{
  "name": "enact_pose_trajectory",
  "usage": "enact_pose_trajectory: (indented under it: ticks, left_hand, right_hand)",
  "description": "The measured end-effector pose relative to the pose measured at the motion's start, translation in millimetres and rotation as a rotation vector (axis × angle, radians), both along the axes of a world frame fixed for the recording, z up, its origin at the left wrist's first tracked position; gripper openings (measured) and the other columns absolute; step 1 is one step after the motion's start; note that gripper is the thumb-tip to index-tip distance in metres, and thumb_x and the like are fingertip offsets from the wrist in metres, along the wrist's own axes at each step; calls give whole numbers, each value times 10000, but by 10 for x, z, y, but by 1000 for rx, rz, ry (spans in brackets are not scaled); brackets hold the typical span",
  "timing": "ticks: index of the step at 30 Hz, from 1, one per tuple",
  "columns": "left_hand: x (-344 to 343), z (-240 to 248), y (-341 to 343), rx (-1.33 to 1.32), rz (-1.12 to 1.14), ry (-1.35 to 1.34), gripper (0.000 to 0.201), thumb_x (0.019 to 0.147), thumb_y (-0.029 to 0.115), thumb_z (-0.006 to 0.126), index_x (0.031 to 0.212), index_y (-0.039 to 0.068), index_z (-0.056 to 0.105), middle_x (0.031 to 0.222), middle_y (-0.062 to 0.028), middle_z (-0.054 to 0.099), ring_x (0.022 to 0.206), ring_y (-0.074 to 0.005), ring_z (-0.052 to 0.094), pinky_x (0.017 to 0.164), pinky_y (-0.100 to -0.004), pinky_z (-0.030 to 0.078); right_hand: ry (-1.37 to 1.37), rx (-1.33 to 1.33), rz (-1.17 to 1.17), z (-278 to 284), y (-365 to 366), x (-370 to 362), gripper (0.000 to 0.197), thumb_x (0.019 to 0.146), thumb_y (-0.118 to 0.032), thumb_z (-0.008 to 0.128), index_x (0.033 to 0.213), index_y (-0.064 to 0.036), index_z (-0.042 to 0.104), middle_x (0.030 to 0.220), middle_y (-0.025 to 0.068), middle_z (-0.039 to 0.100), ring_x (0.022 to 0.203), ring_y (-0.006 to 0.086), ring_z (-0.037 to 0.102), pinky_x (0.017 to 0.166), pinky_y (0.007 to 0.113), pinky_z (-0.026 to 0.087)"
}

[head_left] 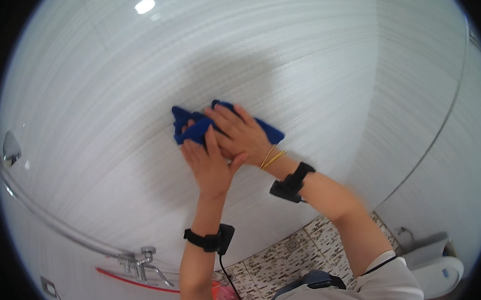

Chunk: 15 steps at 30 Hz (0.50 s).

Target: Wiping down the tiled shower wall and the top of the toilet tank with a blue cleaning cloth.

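Pressing the blue cloth (pixel 198 130) against the white tiled wall (pixel 312 66) with the right hand (pixel 245 136) spread flat, grip released, probably to hold the cloth evenly against the wall. Resting the left hand (pixel 204 165) just nearer, with fingertips partly under a fold; cannot tell whether grasping there. Farther out, at near left, a shower mixer tap (pixel 141 264); at near right, a toilet (pixel 424 281).

The white wall (pixel 311 55) offered free passage above and to the right of the blue cloth (pixel 197 131). From below, the left hand (pixel 206 165) and right hand (pixel 242 136) obstructed approach, with a widening gap between the forearms (pixel 203 218). At lower left, the chrome faucet (pixel 143 261) and metal rail (pixel 56 225) limited clearance.
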State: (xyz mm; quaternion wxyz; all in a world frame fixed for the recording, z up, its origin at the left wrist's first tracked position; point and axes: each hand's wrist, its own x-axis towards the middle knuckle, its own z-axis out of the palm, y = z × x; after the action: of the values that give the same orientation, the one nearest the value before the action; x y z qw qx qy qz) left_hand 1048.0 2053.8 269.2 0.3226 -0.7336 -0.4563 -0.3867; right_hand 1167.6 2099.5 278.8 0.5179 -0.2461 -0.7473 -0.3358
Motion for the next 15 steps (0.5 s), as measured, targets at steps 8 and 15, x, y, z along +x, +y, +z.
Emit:
enact_pose_trajectory:
  ticks: [8,15]
  left_hand:
    - [-253,-860,-175,-113,-65,193,852,693,510,611,1250,-39,275,1223,-331,277,1152,-495,253,938,-588,214]
    - [-256,-1106,-230,-173,-72,215,868,699,447,640,1276,-51,226,1275,-346,207,1190,-483,212,965,-571,181]
  right_hand:
    - [-49,-42,-36,-1014,-83,-116,228,752,-255,547,941,-131,520,1272,66,414,1137,222,405,1005,382,238]
    - [-231,-118,-31,-1192,-96,-6,197,785,-188,492,968,-135,542,1282,24,410,1169,173,372,1031,366,206]
